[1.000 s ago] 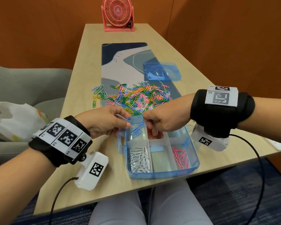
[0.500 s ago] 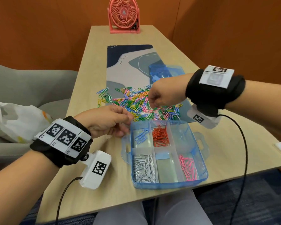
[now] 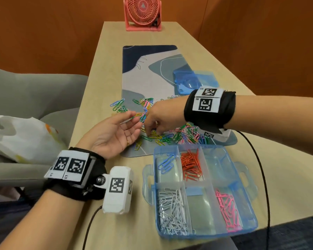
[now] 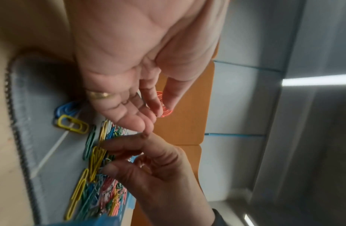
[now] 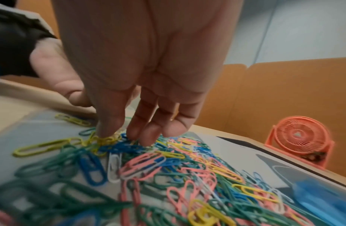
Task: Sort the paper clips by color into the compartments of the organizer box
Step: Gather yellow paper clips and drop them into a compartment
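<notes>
The clear blue organizer box (image 3: 246,188) sits at the table's near edge. It holds blue clips (image 3: 165,163) far left, orange clips (image 3: 191,166) far middle, white clips (image 3: 172,213) near left and pink clips (image 3: 228,213) near right. The mixed pile of paper clips (image 3: 177,136) (image 5: 168,165) lies on the desk mat (image 3: 152,73) behind the box. My right hand (image 3: 150,132) (image 5: 125,134) reaches down into the pile's left part, thumb and fingertips apart and touching yellow clips (image 5: 102,140) (image 4: 97,156). My left hand (image 3: 132,123) (image 4: 149,116) lies palm up beside it, fingers relaxed, nothing in the palm.
A blue lid (image 3: 193,82) rests on the mat behind the pile. A pink fan (image 3: 143,13) stands at the table's far end. A white bag (image 3: 16,136) lies on the grey chair to the left. Orange walls close in behind and on the right.
My right hand left the orange-clip compartment and went back and left into the pile. My left hand let go of the box's corner, moved to the pile and turned palm up.
</notes>
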Motion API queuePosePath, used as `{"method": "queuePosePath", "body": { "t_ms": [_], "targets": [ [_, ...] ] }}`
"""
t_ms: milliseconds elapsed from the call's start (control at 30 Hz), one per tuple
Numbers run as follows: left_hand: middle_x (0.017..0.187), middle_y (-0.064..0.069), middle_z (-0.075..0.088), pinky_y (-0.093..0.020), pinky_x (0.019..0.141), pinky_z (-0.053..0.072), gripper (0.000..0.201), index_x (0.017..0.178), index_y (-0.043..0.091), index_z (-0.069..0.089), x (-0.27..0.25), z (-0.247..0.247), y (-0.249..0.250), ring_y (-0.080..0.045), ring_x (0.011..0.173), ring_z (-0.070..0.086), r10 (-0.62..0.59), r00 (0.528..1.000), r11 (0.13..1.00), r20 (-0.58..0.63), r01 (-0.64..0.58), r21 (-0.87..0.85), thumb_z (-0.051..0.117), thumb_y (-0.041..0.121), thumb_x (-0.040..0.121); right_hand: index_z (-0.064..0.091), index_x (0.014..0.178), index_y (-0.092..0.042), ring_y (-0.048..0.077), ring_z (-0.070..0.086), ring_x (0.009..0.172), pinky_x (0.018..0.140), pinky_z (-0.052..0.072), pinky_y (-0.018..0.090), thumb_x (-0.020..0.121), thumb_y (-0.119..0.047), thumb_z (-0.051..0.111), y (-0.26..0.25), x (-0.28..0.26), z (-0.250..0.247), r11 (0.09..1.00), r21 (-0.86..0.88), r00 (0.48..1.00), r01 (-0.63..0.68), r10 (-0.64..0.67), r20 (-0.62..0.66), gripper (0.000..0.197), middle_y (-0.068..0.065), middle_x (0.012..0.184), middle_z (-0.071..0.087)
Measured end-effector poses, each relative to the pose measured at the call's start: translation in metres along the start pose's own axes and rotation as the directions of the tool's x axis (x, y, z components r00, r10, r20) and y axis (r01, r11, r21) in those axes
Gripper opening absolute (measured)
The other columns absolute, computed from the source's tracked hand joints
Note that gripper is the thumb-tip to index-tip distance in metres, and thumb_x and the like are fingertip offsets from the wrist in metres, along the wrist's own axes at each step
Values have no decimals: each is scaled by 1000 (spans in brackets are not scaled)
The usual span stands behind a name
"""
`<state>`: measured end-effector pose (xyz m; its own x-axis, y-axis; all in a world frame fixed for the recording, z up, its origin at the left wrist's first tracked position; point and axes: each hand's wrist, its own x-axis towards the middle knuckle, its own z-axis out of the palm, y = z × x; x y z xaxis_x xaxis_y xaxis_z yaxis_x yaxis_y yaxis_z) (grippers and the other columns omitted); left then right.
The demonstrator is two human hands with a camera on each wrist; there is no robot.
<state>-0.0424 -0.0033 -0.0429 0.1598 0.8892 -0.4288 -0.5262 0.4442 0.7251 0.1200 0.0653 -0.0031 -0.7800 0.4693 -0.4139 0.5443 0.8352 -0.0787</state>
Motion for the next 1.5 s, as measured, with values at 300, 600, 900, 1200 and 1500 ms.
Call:
{"method": "queuePosePath", "body": {
  "t_ms": [300,600,900,1200,1500],
  "targets": [
    [81,-6,64,-25,73,55,13,87,11,59,10,3,-6,-17,77,65,16,998,994,-65,-23,-103,50,17,95,62,86,-19,13,54,76,70,43,28,88,-14,55,5,6,-7,998,-27,999,-51,51,9,9,-5,84,62],
    [107,-26,62,-52,78,52,33,106,-12,55,2,15,-9,-36,107,59,-32,988,924,150,86,-373,36,14,99,65,95,-15,-5,53,53,55,39,6,86,-12,63,-10,-3,-32,949,314,965,-1,83,-247,10,-5,73,67],
    [85,-17,65,-30,72,56,29,97,-6,58,4,-5,-5,-24,74,69,-15,1000,937,15,19,-349,38,14,99,64,82,-21,-2,47,57,50,33,7,80,-28,74,-10,5,-1,994,66,996,-88,88,3,12,-17,62,52],
    [91,-16,62,-29,71,56,27,98,-4,58,5,-2,-8,-23,86,63,-5,1000,945,3,5,-328,39,16,99,52,63,-23,2,46,50,48,35,10,76,-9,62,-11,2,-2,987,140,995,-76,85,-59,21,-10,55,49],
    [85,-15,64,-28,68,57,29,96,-4,58,3,-6,-2,-23,76,67,28,1000,941,-2,-27,-338,39,17,100,68,96,-15,-5,46,56,51,35,3,78,-17,72,-11,0,1,995,34,995,-97,96,43,19,-19,61,50]
  ]
}}
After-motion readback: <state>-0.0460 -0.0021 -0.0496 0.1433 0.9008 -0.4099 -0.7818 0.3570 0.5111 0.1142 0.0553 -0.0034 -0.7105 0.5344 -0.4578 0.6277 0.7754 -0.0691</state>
